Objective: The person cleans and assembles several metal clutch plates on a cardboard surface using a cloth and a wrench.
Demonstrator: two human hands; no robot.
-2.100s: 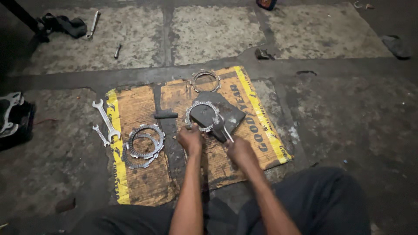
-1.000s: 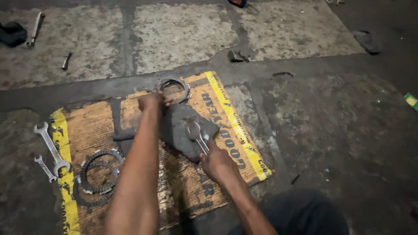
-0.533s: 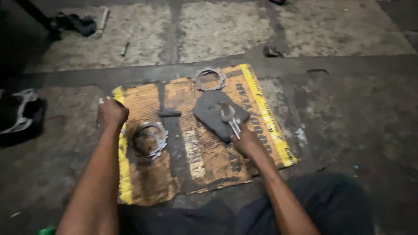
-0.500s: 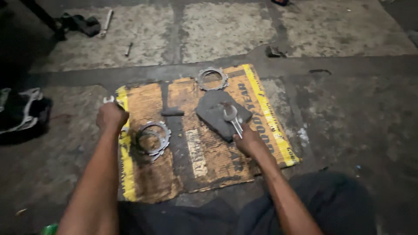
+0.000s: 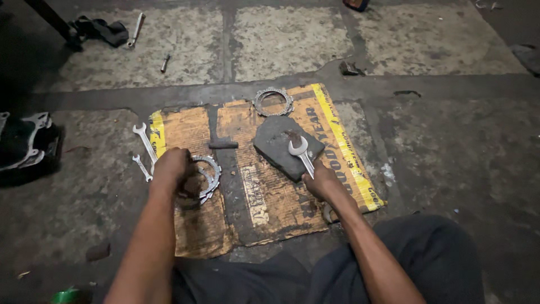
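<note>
My left hand [image 5: 171,168] rests on a stack of toothed metal rings [image 5: 206,175] at the left of a worn yellow-and-brown cardboard sheet [image 5: 264,197]; the frame does not show whether its fingers grip them. My right hand [image 5: 322,180] holds a silver open-ended wrench [image 5: 301,154], whose head lies on a flat dark stone slab [image 5: 287,146] in the sheet's middle. A single toothed ring [image 5: 273,101] lies at the sheet's far edge. A dark T-shaped tool [image 5: 219,133] lies between the rings and the slab.
Two wrenches [image 5: 144,150] lie on the concrete floor left of the sheet. A dark engine part [image 5: 22,147] sits at the far left. A rag and tools [image 5: 107,31] lie at the back left. My dark-trousered legs [image 5: 394,259] fill the foreground.
My left hand went to the far ring, then swung left and came down onto the ring stack. My right hand stayed on the wrench at the slab.
</note>
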